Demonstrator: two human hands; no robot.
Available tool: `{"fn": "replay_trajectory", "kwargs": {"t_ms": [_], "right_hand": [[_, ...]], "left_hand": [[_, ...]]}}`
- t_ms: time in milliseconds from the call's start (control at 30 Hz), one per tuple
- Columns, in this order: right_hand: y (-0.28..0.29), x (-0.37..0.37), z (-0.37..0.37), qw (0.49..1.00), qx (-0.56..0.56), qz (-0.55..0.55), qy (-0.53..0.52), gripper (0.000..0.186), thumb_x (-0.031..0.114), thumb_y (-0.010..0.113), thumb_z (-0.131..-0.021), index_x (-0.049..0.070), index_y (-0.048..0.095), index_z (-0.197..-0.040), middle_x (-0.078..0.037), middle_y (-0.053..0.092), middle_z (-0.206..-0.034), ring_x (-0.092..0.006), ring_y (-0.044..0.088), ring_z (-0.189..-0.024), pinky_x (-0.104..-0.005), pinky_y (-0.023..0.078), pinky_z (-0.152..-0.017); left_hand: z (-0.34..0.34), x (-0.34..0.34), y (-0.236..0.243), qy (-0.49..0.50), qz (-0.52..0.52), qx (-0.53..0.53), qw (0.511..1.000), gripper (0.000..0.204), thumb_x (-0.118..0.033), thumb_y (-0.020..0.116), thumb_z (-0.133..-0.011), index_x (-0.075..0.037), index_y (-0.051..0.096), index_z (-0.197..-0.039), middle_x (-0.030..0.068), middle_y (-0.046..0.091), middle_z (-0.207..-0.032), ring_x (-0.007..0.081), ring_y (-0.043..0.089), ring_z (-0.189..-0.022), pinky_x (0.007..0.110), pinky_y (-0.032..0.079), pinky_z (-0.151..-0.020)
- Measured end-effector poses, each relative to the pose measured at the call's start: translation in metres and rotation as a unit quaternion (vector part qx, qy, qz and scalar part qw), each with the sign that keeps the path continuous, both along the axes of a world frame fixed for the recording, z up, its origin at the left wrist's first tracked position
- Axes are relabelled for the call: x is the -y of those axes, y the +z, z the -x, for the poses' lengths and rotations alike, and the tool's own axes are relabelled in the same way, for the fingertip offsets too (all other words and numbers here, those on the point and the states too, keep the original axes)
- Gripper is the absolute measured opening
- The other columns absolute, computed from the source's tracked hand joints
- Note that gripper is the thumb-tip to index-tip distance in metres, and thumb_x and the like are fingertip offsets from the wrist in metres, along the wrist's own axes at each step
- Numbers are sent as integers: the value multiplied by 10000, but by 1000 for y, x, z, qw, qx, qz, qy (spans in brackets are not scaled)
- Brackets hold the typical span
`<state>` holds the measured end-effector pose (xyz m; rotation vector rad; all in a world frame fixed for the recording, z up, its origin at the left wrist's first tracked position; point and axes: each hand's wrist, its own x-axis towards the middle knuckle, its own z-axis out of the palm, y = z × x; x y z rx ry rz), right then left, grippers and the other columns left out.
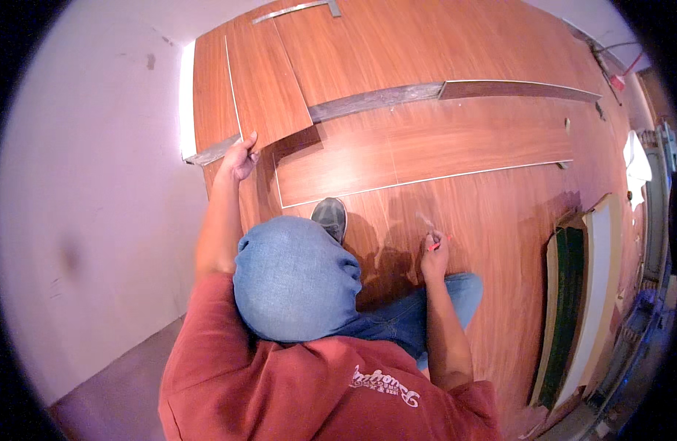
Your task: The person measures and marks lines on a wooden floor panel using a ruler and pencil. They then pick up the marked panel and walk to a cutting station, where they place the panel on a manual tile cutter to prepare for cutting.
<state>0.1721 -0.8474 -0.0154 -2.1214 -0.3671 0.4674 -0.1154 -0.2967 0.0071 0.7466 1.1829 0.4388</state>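
My left hand (pixel 240 158) is closed on the near corner of a wood-look floor plank (pixel 266 84). The plank lies over the raised, wood-look surface and its near end juts past the grey step edge. Beside my bent knee, my right hand (pixel 435 261) is closed round a slim tool (pixel 434 248) with a red part; its exact kind is too small to tell. A pale tip shows just beyond the fingers. Between the hands and the step, a longer wood-look plank (pixel 353 173) with a pale edge lies on the lower floor.
A metal square (pixel 298 9) lies on the raised surface at the far side. Another plank (pixel 518 90) rests along the grey step edge (pixel 379 99). Long green and white strips (pixel 573 301) lie at the right. A pale wall (pixel 96 206) borders the left; my shoe (pixel 329 218) is beside the long plank.
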Motion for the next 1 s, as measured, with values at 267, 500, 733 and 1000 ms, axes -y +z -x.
{"fn": "replay_trajectory", "kwargs": {"t_ms": [267, 500, 733, 1000], "right_hand": [[19, 4, 4, 1000, -21, 18, 5, 239, 177, 652, -975, -19, 623, -1110, -164, 697, -1097, -279, 662, -1050, -382, 498, -939], [66, -69, 1, 986, -48, -111, 116, 255, 185, 649, -989, -11, 639, -1151, -122, 671, -1123, -192, 619, -1076, -318, 494, -938], [129, -209, -26, 939, -204, -264, 84, 522, 293, 702, -960, -85, 548, -1287, -68, 622, -1004, -120, 559, -947, -282, 491, -850], [127, -210, -38, 798, -454, -396, -1, 386, 268, 590, -1036, 48, 503, -1341, -62, 630, -1200, -187, 645, -1060, -363, 552, -860]], "left_hand": [[48, 98, 93, 23, -101, 147, 984, 457, -163, 642, -986, -49, 501, -1405, 62, 600, -1347, 246, 562, -1252, 417, 462, -1045], [108, 185, 119, -45, -166, 71, 983, 566, -216, 738, -916, -28, 520, -1403, 76, 630, -1307, 203, 584, -1209, 359, 458, -1038], [39, 167, 132, -162, -148, 142, 965, 644, -243, 787, -854, -3, 519, -1389, 90, 653, -1286, 218, 615, -1191, 403, 478, -1029], [-11, 147, 131, -321, -114, 81, 937, 690, -314, 812, -830, 15, 540, -1371, 56, 657, -1262, 184, 608, -1177, 339, 469, -1019]]}}
